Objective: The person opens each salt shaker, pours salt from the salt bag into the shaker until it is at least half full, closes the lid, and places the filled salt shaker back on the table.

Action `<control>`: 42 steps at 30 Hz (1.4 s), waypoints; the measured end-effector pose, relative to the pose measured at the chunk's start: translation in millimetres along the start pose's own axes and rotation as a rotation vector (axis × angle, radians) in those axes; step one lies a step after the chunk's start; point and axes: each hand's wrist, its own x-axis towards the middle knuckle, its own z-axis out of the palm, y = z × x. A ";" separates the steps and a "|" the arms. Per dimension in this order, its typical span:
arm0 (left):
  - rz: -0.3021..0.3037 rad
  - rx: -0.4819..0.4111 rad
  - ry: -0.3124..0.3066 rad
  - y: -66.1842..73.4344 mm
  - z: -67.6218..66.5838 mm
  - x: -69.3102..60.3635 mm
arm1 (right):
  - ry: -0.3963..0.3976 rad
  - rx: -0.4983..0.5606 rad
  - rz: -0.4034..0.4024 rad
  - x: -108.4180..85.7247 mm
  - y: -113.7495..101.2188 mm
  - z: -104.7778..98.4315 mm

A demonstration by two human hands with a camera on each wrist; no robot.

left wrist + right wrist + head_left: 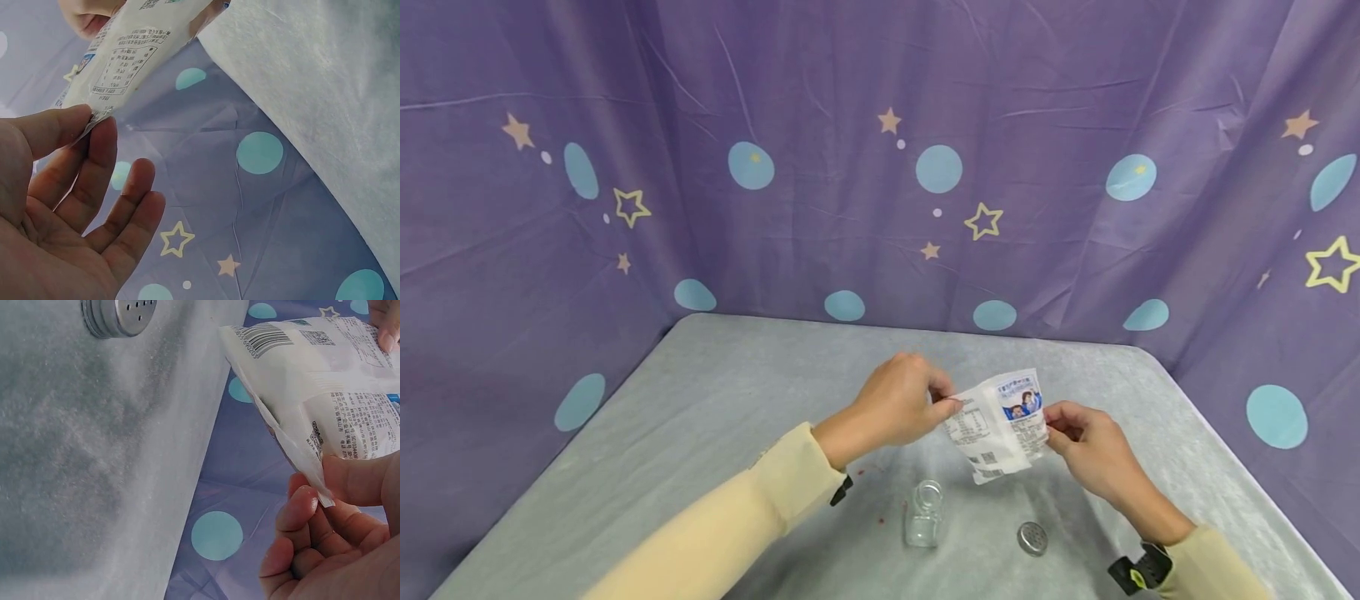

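1. Curtain: purple, with stars and blue dots, behind the bag.
2. Table: grey, beneath the bag.
3. Bag: white, printed, held up off the table between the left hand and the right hand.
4. Left hand: at the bag's left edge, thumb on 1 face and fingertips on the other, pinching it; 2 fingers hang apart, off the bag.
5. Right hand: at the bag's right edge, thumb on the printed face, curled fingers beneath, clamped on a corner.
6. Jar: clear, on the bag's near side, leftward.
7. Lid: metal, holed, on the bag's near side, rightward of the jar.
8. Specks: red, left of the bag.
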 end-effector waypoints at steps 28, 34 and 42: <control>-0.019 -0.052 -0.107 7.1 -3.7 -21.0 | -0.015 -0.118 -0.103 -9.3 -14.2 -16.3; -0.016 -0.066 -0.127 7.9 -4.6 -24.4 | -0.012 -0.140 -0.125 -11.2 -18.6 -19.8; -0.009 -0.070 -0.135 7.6 -5.8 -28.5 | -0.035 -0.142 -0.118 -13.3 -23.8 -23.1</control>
